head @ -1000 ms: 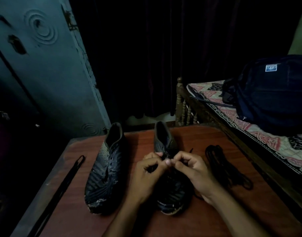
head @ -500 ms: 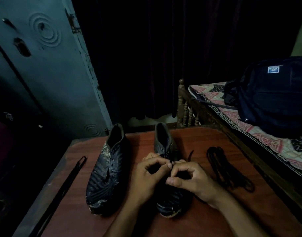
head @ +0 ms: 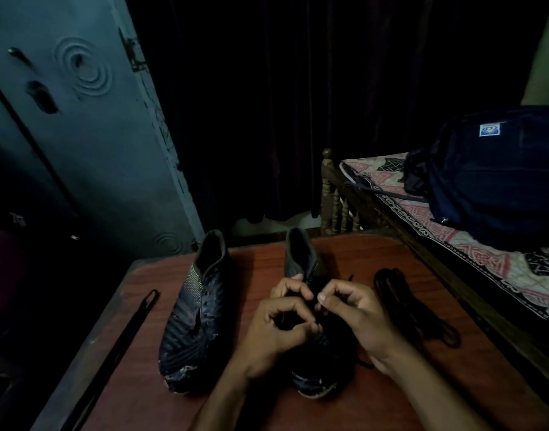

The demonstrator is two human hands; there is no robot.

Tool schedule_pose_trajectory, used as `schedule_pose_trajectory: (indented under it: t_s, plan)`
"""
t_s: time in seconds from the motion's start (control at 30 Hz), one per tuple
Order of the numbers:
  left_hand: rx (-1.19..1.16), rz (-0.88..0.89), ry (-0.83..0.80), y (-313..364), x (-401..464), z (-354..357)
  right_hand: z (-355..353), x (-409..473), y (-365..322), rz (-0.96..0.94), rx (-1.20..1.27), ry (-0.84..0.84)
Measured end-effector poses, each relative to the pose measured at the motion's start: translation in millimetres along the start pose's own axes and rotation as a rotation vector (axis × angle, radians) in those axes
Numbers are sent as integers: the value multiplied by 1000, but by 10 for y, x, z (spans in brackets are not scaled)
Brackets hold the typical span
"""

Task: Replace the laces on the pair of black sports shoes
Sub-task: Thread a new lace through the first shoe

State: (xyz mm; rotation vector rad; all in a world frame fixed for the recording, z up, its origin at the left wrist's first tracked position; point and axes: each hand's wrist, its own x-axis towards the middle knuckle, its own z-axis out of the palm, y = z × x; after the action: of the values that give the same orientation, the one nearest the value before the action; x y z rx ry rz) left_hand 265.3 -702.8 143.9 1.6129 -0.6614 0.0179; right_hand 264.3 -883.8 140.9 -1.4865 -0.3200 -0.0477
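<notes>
Along the far left edge of the reddish wooden surface (head: 142, 399) lies a flat black lace (head: 123, 346), stretched out lengthwise with a loop at its far end. Just right of it stands the left shoe (head: 195, 318), black with a faint stripe pattern, toe toward the camera and scuffed pale at the tip, its eyelets showing no lace. Beside that sits the right shoe (head: 304, 262), toe also nearest the camera, its middle covered by both hands. The left hand (head: 276, 334) hovers over the shoe's lacing area with fingers curled and thumb meeting the fingertips in a pinching grip (what it pinches is too dark to make out, though it looks like a thin lace). The right hand (head: 357, 312) is held just beside it, its forefinger and thumb pressed together in a similar grip on a dark strand of lace above the tongue; a short lace end (head: 349, 278) pokes out past the knuckles. Farther right on the surface rests a bundled black lace (head: 413, 306), well apart from the shoes. Beyond the surface's right edge is a bed (head: 491, 262) with a patterned pink cover, carrying a dark blue backpack (head: 497, 178).
</notes>
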Motion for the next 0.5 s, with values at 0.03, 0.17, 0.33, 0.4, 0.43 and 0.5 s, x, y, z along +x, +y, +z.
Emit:
schedule_pose_trajectory:
  t_s: [0.03,0.17,0.33,0.4,0.43,0.5]
  plan:
    - [-28,4,4,5,-1,-5,-4,-3,-13,-11,9,-13]
    - [-132,8,62,-41,17,-12,-10,-8,-30,-52,5,-59]
    - [-514,-149,353,40,17,-10,-14,-5,28,-101,-140,46]
    - [-638,-188,482,142,20,-45,-27,6,68,-98,-267,98]
    - [-655,-184,543,202,23,-59,-31,4,75,-106,-324,121]
    - [-581,-195,631,338,-3,-64,-25,6,75,-139,-432,147]
